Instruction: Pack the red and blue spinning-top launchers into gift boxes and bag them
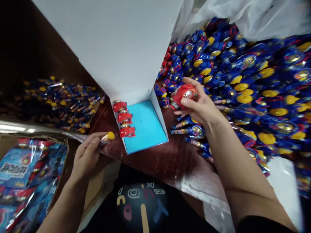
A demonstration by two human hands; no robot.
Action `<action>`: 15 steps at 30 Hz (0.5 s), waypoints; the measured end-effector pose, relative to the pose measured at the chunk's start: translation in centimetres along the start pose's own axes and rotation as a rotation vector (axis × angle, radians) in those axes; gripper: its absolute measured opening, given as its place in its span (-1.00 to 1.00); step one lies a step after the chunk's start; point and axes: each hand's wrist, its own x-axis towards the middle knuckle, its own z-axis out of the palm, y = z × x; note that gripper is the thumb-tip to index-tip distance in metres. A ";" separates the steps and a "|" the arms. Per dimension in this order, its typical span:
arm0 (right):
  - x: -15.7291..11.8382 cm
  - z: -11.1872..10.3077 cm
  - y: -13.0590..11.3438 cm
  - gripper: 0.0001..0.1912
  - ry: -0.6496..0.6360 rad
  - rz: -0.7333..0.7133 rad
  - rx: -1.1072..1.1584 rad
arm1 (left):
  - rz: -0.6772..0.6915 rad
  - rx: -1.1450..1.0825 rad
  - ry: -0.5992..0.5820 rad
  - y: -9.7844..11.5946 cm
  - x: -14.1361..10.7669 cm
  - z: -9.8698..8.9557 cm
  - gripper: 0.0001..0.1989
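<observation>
Tabletop: dark red-brown table (175, 155), glossy and scuffed, across the middle of the frame; deep shadow at upper left.
Lower left: cardboard carton (67, 150) with shiny blue packets (19, 166), red showing among them.
Left, mid-height: heap of small tubes (70, 103), many with yellow ends, lying every which way.
Left hand (86, 153): left of centre, thumb and fingers pinching a yellow-capped tube (106, 137); yellow end points toward the box, just beside it, not touching.
White box (116, 48): centre, open; tall white panel rises to the top edge, floor bright blue. Three red pieces (127, 132) in a row along its left side.
Lower centre: wearer's black shirt (143, 207), coloured letters on it.
Right hand (204, 105): right of centre, thumb and fingers closed around a red toy (181, 92) with a silvery round middle; held right of the box, clear of it.
Right side: large heap of blue toys (250, 61), yellow discs among them; some red ones at its left edge.
Upper right: crumpled clear plastic sheet (274, 19) above the heap.
</observation>
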 end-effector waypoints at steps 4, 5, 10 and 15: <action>-6.9 5.3 -2.8 -0.26 -0.061 -0.079 0.144 | -0.155 -0.334 -0.475 -0.2 -3.3 4.8 -0.50; -8.0 6.6 -3.3 -0.30 -0.092 -0.115 0.202 | -0.200 -0.358 -0.560 -0.5 -3.9 5.7 -0.48; -10.0 9.1 -4.0 -0.47 -0.290 -0.298 0.241 | -0.258 -0.354 -0.686 -0.6 -4.9 6.6 -0.56; -10.5 9.0 -4.2 -0.52 -0.289 -0.285 0.106 | 0.271 0.096 -0.578 0.7 -5.0 5.9 -0.70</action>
